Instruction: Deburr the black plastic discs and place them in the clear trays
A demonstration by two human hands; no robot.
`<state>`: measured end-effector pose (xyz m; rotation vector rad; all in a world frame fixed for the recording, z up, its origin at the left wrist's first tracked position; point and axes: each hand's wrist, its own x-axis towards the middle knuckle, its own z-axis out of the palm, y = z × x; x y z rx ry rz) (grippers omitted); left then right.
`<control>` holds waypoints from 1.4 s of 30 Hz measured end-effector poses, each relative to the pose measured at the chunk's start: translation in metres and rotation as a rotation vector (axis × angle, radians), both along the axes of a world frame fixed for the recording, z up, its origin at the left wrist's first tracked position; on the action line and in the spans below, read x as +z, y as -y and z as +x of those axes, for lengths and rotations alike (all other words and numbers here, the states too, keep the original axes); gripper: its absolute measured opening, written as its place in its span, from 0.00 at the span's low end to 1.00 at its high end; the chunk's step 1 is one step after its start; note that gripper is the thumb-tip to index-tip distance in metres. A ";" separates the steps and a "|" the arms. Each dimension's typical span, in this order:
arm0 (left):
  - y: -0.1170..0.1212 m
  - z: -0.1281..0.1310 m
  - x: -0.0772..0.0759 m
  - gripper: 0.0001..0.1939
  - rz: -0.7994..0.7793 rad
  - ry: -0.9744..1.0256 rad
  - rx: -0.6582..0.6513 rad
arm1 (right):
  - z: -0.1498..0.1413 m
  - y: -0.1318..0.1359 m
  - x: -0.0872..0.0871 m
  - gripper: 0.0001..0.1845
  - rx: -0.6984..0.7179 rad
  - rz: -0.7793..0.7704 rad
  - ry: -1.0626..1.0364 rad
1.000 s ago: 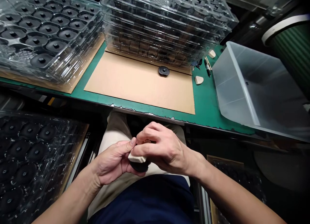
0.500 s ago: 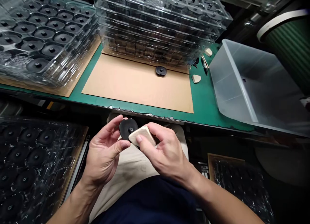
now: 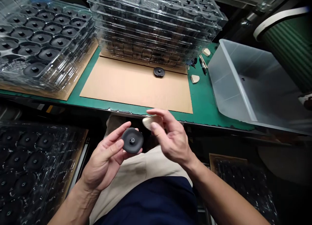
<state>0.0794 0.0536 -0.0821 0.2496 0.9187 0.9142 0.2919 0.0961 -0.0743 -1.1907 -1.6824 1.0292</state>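
Over my lap, my left hand [image 3: 107, 158] grips a round black disc [image 3: 136, 143] by its edge, with the dished face and small centre stud turned up. My right hand [image 3: 174, 137] pinches a cream-coloured block [image 3: 151, 121], perhaps felt or sponge, between thumb and fingers. A gap separates the block from the disc. On the cardboard sheet [image 3: 131, 85] before me lies another black disc [image 3: 159, 72]. Two similar cream pieces, a nearer one [image 3: 194, 79] and a farther one [image 3: 206, 52], rest on the green tabletop [image 3: 202, 103] to the right.
Stacked clear trays [image 3: 146, 33] stand behind the cardboard. Trays of black discs sit at the left on the table [image 3: 46, 53] and lower left [image 3: 26, 160]. A translucent bin [image 3: 226, 85] stands right, with pens [image 3: 202, 65] beside it. Another tray [image 3: 243, 182] lies lower right.
My right hand has lifted the cream block off the disc, up and to the right. The disc in my left hand has moved slightly down and now faces up more fully.
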 end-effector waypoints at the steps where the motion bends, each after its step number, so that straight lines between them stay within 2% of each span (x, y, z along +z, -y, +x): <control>1: -0.002 0.002 0.002 0.22 -0.038 -0.034 0.024 | 0.002 0.005 -0.004 0.13 -0.039 -0.115 -0.015; 3: -0.006 0.007 0.003 0.23 -0.084 -0.121 0.059 | 0.004 0.016 -0.013 0.11 0.016 -0.311 -0.014; 5: -0.008 0.011 0.001 0.23 -0.077 -0.191 0.065 | 0.002 0.027 -0.021 0.15 0.134 -0.405 -0.025; 7: -0.007 0.014 -0.002 0.25 -0.022 -0.208 0.039 | -0.002 0.033 -0.027 0.17 0.157 -0.398 -0.046; 10: -0.004 0.016 -0.003 0.29 0.090 -0.222 -0.063 | -0.006 0.034 -0.029 0.19 0.072 -0.379 -0.078; 13: -0.004 0.018 -0.002 0.36 0.174 -0.330 -0.153 | -0.006 0.033 -0.028 0.18 0.073 -0.327 -0.100; 16: -0.006 0.025 -0.002 0.34 0.182 -0.507 -0.144 | -0.005 0.037 -0.027 0.16 0.150 -0.258 -0.164; 19: -0.008 0.034 -0.005 0.32 0.158 -0.588 -0.108 | -0.006 0.042 -0.028 0.18 0.176 -0.285 -0.211; 23: -0.011 0.041 -0.006 0.32 0.049 -0.461 -0.110 | -0.003 0.042 -0.029 0.17 0.140 -0.259 -0.230; 28: -0.020 0.039 -0.001 0.27 -0.128 -0.357 -0.128 | 0.003 0.042 -0.030 0.21 0.117 -0.252 -0.162; 33: -0.026 0.041 -0.003 0.25 -0.198 -0.376 -0.167 | 0.005 0.045 -0.037 0.22 0.043 -0.451 -0.325; 38: -0.020 0.057 -0.009 0.31 -0.079 -0.218 -0.061 | 0.006 0.042 -0.053 0.31 -0.123 -0.653 -0.483; 40: -0.018 0.064 -0.011 0.35 -0.021 -0.148 -0.077 | 0.007 0.040 -0.058 0.32 -0.147 -0.673 -0.514; 42: -0.018 0.070 -0.016 0.38 0.014 -0.174 -0.113 | 0.008 0.037 -0.063 0.32 -0.143 -0.674 -0.497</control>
